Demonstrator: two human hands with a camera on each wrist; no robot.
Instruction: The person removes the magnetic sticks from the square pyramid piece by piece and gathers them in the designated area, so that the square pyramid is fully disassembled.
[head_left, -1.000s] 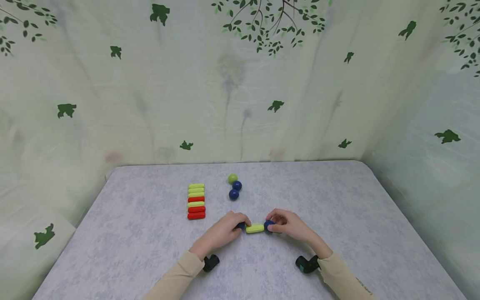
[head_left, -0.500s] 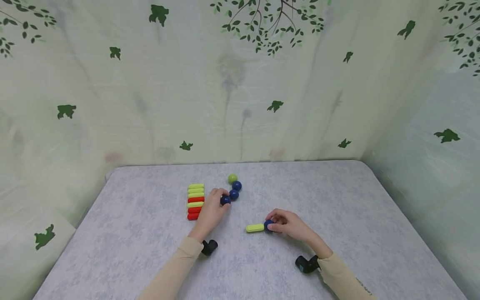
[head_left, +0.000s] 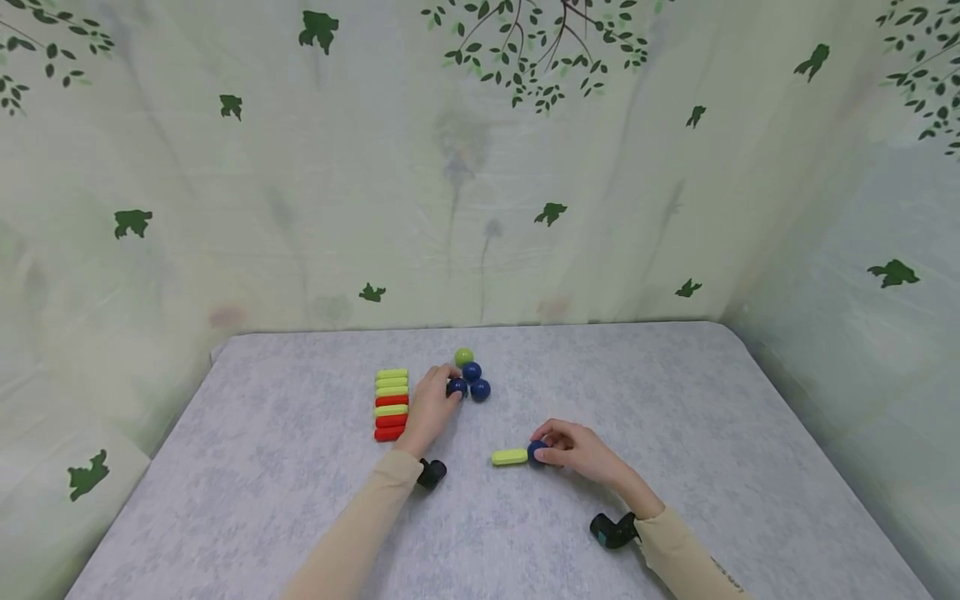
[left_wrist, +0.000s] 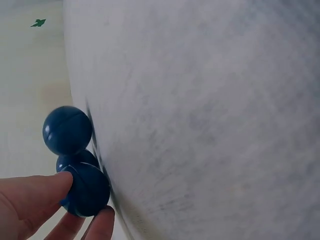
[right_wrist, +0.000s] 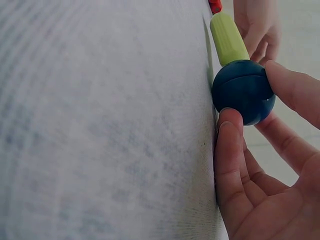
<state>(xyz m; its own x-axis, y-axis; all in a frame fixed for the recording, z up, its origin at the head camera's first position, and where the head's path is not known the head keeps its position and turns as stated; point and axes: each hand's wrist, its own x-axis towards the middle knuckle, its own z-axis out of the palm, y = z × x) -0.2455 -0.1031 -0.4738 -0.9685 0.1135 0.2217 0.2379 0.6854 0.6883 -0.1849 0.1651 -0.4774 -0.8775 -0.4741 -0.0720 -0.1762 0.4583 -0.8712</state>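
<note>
My left hand [head_left: 427, 410] pinches a dark blue ball [head_left: 456, 387] between thumb and fingers. Beside it lie two more blue balls [head_left: 481, 390] and a green ball [head_left: 464, 357], clustered on the table. The left wrist view shows the held ball [left_wrist: 90, 192] close against its neighbours. Nearer the front, my right hand [head_left: 579, 452] holds another blue ball [head_left: 536, 452] in its fingertips. That ball sits at the right end of a yellow-green stick [head_left: 510, 457] lying on the table; in the right wrist view the stick [right_wrist: 229, 40] meets the ball [right_wrist: 242, 92].
Left of the left hand, several yellow-green and red sticks [head_left: 392, 401] lie stacked in a column. A grey-white cloth covers the table [head_left: 637, 392]. Behind it hangs a pale curtain [head_left: 360, 208] with leaf prints. Each wrist wears a small black camera [head_left: 613, 530].
My left hand has left the stick's left end with its blue ball and moved up and left to the ball cluster, nudging one blue ball rightward. The right hand stays put.
</note>
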